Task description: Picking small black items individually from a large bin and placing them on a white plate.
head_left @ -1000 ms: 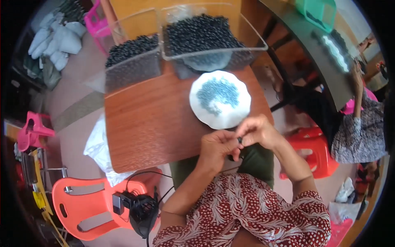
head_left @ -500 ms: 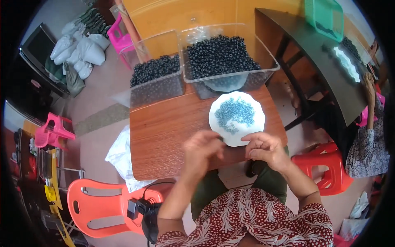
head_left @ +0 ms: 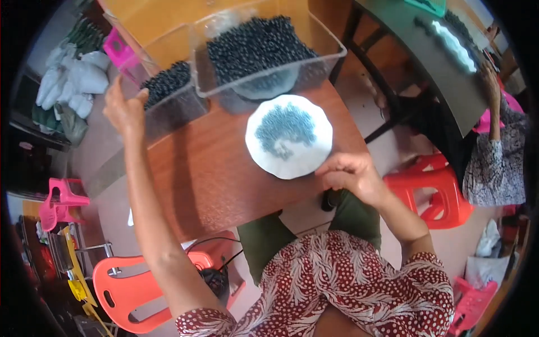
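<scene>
My left hand is stretched out to the near left corner of the left clear plastic bin, thumb and fingers apart. That bin holds a heap of small black ring-like pieces. My right hand is curled at the lower right rim of a white scalloped plate, thumb and forefinger close together; anything between them is too small to make out. Many tiny blue-grey pieces lie spread on the plate. Behind it a larger clear bin holds more black pieces.
The bins and plate stand on a brown wooden table. An orange chair is at the left, a red stool at the right. Another person's hand rests at a dark table. White sacks lie far left.
My left hand has gone from beside the plate out to the left bin. My right hand remains by the plate's rim. The whole view has shifted and tilted.
</scene>
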A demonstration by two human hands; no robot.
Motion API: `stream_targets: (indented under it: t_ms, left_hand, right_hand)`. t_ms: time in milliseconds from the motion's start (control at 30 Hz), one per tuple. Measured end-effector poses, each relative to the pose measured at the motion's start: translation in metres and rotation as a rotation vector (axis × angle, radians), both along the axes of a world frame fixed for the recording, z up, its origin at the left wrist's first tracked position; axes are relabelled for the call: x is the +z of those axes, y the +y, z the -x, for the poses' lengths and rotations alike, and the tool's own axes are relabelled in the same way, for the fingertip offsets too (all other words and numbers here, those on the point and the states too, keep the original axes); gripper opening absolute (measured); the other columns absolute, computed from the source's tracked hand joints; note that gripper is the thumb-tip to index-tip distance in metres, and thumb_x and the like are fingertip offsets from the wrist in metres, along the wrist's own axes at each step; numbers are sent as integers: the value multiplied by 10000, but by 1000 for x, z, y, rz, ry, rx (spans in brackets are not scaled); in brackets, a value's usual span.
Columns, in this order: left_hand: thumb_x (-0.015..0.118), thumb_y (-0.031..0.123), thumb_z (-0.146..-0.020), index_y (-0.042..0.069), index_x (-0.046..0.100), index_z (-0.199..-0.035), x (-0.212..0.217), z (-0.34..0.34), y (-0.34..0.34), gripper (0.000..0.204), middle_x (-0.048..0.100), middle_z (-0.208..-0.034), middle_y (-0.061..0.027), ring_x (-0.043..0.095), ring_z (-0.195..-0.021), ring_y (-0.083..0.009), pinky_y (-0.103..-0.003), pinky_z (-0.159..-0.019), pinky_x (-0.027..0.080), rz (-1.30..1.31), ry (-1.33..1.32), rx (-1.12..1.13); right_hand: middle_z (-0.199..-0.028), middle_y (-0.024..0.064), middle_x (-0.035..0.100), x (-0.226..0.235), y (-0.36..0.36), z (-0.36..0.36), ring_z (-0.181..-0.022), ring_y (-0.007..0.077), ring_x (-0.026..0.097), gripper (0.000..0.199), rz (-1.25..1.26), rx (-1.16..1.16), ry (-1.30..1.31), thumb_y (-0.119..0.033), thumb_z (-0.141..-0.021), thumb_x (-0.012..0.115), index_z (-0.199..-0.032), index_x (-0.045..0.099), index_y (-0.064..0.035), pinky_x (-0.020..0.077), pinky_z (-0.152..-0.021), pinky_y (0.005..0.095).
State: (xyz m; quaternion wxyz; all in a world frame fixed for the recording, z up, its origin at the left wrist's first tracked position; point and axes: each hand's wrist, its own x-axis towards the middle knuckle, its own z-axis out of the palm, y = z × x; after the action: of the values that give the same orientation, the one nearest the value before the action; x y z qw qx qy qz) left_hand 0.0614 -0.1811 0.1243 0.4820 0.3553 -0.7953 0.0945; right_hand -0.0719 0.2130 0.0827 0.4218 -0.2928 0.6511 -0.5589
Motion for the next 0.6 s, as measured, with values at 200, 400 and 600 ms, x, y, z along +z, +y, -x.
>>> stream_targets:
  t_ms: [200, 400, 600]
  left_hand:
    - [667, 14, -686, 37, 605, -1022, -34, 15, 106, 342, 597, -948, -82, 546, -831, -179, -288, -744, 435, -316, 307, -512]
    - [619, 7, -724, 15, 627, -895, -88, 14, 179, 170, 608, -832, -76, 555, -737, -151, -267, -676, 449, -859, 204, -659]
    - [611, 5, -711, 18, 622, -842, -92, 38, 212, 132, 590, -746, -110, 562, -682, -223, -307, -614, 444, -839, 105, -810]
  right_hand:
    - [-738, 66, 621, -19, -8, 25, -665, 101, 582, 146, 78, -17, -53, 20, -790, 540, -921, 596, 50, 471, -614, 220]
    - [-755, 31, 613, -20, -28, 25, -708, 77, 561, 118, 96, -59, 157, 31, -771, 554, -860, 631, 27, 443, -646, 201]
    - [-788, 16, 609, 10, -45, 45, -743, 59, 544, 121, 200, -124, 333, 46, -775, 554, -868, 628, 21, 437, -677, 195]
